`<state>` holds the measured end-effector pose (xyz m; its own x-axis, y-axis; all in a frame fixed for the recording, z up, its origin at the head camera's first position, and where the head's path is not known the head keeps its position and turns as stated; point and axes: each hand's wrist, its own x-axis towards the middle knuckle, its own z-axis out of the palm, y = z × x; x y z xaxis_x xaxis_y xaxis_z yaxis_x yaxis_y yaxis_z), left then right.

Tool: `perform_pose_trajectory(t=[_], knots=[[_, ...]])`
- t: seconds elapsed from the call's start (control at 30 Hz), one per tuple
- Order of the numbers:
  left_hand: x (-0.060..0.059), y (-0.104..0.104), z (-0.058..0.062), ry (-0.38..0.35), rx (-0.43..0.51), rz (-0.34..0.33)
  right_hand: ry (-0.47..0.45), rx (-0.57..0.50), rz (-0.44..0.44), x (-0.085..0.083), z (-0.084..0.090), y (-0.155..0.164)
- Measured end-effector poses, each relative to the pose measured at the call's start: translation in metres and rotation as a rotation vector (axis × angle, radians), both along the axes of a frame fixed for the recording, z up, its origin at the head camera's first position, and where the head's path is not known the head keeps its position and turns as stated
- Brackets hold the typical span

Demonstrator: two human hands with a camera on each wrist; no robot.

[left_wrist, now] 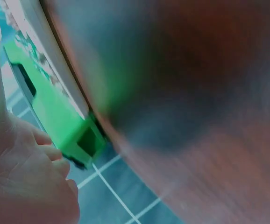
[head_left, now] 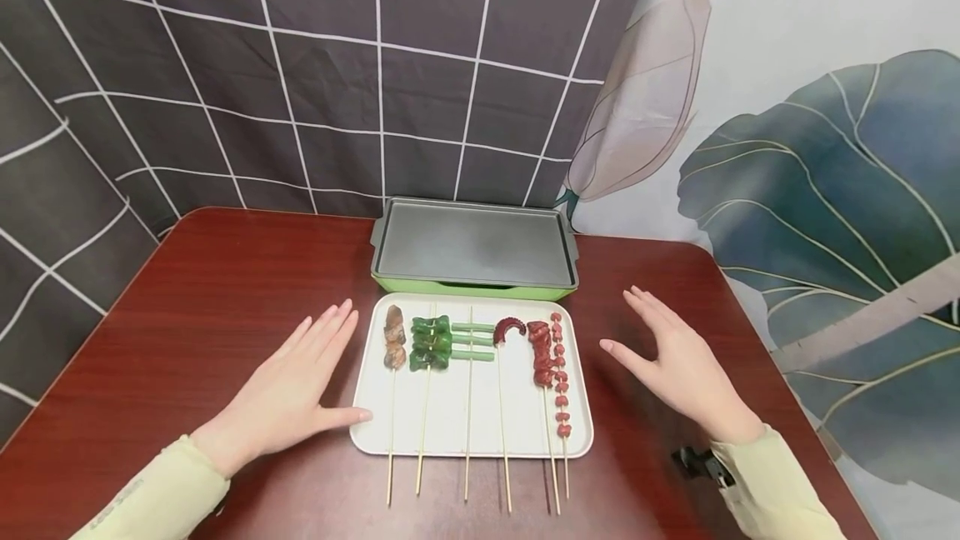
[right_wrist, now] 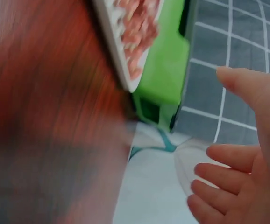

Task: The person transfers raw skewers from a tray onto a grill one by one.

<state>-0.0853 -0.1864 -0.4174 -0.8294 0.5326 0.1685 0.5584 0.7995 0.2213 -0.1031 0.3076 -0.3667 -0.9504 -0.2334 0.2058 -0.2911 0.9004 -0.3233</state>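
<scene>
A white tray [head_left: 446, 432] carries several bamboo skewers laid side by side, their sticks jutting over its front edge. From left to right they hold brown chunks [head_left: 394, 338], green pepper-like pieces [head_left: 431, 344], green bean-like stalks [head_left: 472, 354], a dark red curled tentacle [head_left: 510, 325], red meat-like pieces [head_left: 542, 348] and small red bits [head_left: 562, 400]. My left hand [head_left: 288, 394] is spread at the tray's left side, thumb over or against its rim; contact I cannot tell. To the right, my right hand [head_left: 678, 365] hovers apart from the tray, fingers extended and holding nothing.
Directly behind the tray stands a green grill with a flat dark grey top plate [head_left: 472, 244]. Everything is on a reddish-brown table [head_left: 255, 273]. A dark gridded cloth [head_left: 322, 82] hangs behind, and a leaf-patterned cloth [head_left: 825, 173] on the right.
</scene>
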Motion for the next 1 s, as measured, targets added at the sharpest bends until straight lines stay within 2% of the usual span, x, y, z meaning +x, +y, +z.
perform_pose_trajectory(t=[0.23,0.47,0.57,0.67,0.73,0.83,1.0], knots=[[0.013,0.013,-0.009,-0.020,-0.002,-0.044,-0.051,-0.095,0.004,0.025,0.002,-0.008],[0.017,0.016,-0.011,-0.041,-0.012,-0.064,-0.138,-0.172,-0.012,0.048,0.002,-0.016],[0.018,0.016,-0.012,-0.075,-0.017,-0.063,-0.233,-0.272,-0.029,0.056,0.001,-0.020],[0.018,0.016,-0.012,-0.102,-0.017,-0.062,-0.354,-0.418,-0.051,0.063,-0.001,-0.023],[0.018,0.017,-0.013,-0.109,-0.017,-0.064,-0.420,-0.518,-0.065,0.067,-0.004,-0.023],[0.019,0.017,-0.013,-0.115,-0.021,-0.066,-0.516,-0.608,-0.091,0.072,-0.011,-0.022],[0.019,0.019,-0.012,-0.118,-0.034,-0.068,-0.673,-0.771,-0.038,0.080,-0.024,-0.019]])
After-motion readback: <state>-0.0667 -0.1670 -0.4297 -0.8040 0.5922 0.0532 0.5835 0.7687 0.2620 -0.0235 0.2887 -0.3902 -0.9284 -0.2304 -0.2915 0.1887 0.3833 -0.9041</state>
